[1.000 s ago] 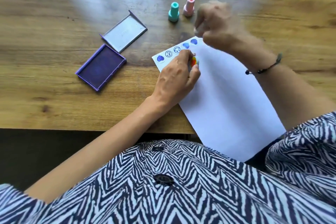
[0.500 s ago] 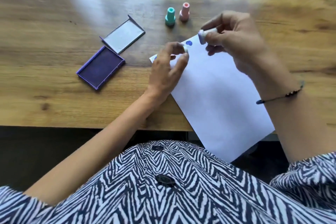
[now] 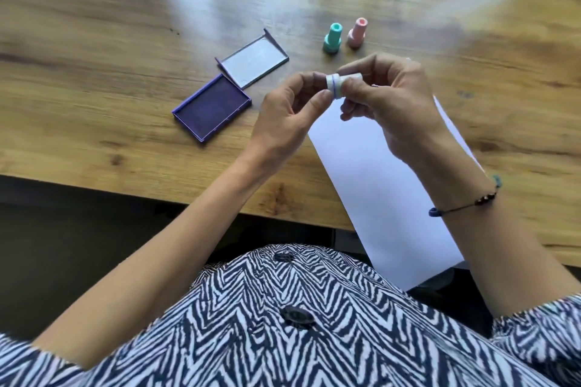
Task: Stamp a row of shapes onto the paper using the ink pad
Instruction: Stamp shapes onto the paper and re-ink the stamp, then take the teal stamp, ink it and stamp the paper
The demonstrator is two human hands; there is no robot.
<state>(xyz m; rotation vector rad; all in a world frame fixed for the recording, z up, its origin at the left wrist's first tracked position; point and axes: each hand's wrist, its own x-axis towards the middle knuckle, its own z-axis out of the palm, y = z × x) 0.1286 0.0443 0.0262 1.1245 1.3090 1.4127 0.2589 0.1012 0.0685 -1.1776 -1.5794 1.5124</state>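
With both hands now lifted off the paper (image 3: pixel 386 185), where a second ago the left hand (image 3: pixel 284 122) pressed beside the printed row, stamping appears paused; the right hand (image 3: pixel 388 100) pinches a white stamp (image 3: pixel 341 83) sideways, the left's fingertips (image 3: pixel 323 97) closing a cap onto its inked end; beyond lie the open ink pad (image 3: pixel 212 108), then teal stamp (image 3: pixel 332 38) and pink stamp (image 3: pixel 357 32).

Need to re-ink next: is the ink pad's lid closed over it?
No, the ink pad lies open, its dark surface bare, with the lid flat on the table beside it.
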